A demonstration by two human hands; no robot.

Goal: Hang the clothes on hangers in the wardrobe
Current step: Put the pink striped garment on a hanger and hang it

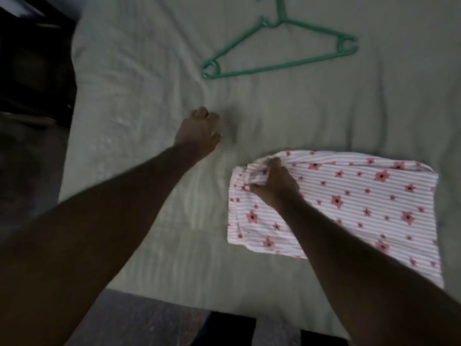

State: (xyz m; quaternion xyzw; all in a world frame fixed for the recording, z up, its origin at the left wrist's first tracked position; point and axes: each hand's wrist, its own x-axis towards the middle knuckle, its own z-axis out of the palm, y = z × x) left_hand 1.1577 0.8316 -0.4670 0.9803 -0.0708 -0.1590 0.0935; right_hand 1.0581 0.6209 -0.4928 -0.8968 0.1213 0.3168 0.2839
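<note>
On the pale bed sheet (137,83), seen from the head camera, a green hanger (274,65) lies flat near the far edge, its hook pointing away from the person. Below the hanger, nearer the person and a little to the right, lies the garment (361,196). It is white with thin pink stripes and pink flowers, is spread in a rough rectangle, and lies well apart from the hanger.

The right hand (274,186) rests on the garment's left end. Its fingers and thumb are curled round a bunched fold of the cloth, pinching it up from the sheet.

The left hand (197,132) is below the hanger's left tip, between the hanger and the garment's left end and touching neither. Its fingers are curled in toward the palm with the thumb out to the side, and nothing shows in its grasp. It is blurred, and whether it touches the sheet cannot be told.

Left of the hanger, past the sheet's edge, stands dark furniture (30,58). A strip of dark floor (149,320) shows at the near edge.
</note>
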